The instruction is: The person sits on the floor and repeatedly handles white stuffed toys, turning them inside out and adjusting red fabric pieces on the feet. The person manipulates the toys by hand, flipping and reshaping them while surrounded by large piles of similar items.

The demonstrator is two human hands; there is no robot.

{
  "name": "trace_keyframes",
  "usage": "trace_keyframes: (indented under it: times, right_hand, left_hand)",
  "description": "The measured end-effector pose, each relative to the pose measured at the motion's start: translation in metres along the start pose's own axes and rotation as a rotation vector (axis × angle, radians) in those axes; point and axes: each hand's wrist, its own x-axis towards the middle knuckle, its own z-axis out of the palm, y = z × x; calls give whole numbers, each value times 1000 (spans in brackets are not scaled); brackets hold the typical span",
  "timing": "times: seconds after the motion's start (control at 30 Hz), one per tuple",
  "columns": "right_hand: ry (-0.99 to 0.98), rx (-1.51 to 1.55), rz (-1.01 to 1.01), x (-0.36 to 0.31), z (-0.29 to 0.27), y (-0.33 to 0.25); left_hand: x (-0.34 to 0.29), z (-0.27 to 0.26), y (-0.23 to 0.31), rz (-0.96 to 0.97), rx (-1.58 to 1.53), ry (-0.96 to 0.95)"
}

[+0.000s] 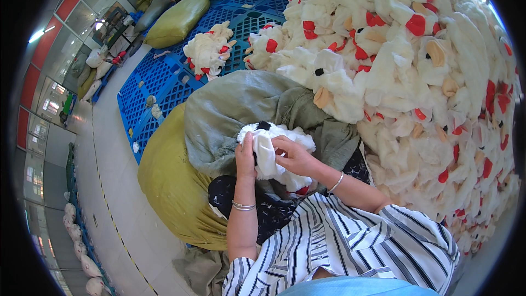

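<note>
Plush toy skin (pixel 300 138), white fleece, black patch (pixel 264 125) at its 11 o'clock edge, smooth white flap (pixel 264 156) at its 9 o'clock side. Location: held up between 2 hands, in front of a grey-green fabric sack (pixel 235 98).

Handling, as judged: light, limp, apparently unstuffed; soft and little prone to breakage; pile likely grips well, flap perhaps slicker. Best hold: a pinch on the flap's edge, with the other hand gathering the fleece behind it.

Left hand (pixel 246 156): at the toy's 9 o'clock, closed on its edge, thumb pointing to 12 o'clock against the flap; fingers behind hidden. Forearm enters from 7 o'clock, near upright; bangles (pixel 244 206) at the wrist.

Right hand (pixel 297 156): at 3 o'clock of the flap, narrow, index finger and thumb near each other at its edge, other fingers curled; whether they pinch cannot be told. Forearm slants in from 4 o'clock; 1 bangle (pixel 336 182).

Surroundings: large heap of cream plush skins (pixel 400 77), red and tan parts, 1 to 4 o'clock; smaller plush cluster (pixel 208 49) at 11 o'clock on blue pallets (pixel 150 85); olive-yellow sack (pixel 170 181) at 8 o'clock.
</note>
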Motion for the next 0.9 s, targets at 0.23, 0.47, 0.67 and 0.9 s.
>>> trace_keyframes:
  times: [0.23,0.47,0.67,0.9]
  right_hand:
    - [-19,-170,264,5,6,-6]
    - [199,-184,135,4,10,0]
    - [9,-330,61,6,13,13]
    - [-68,422,619,8,7,12]
  left_hand:
    - [0,1,-5,6,60,35]
    - [-7,16,4,35,66,45]
    - [3,2,-8,87,170,53]
    - [-7,15,-1,3,119,-92]
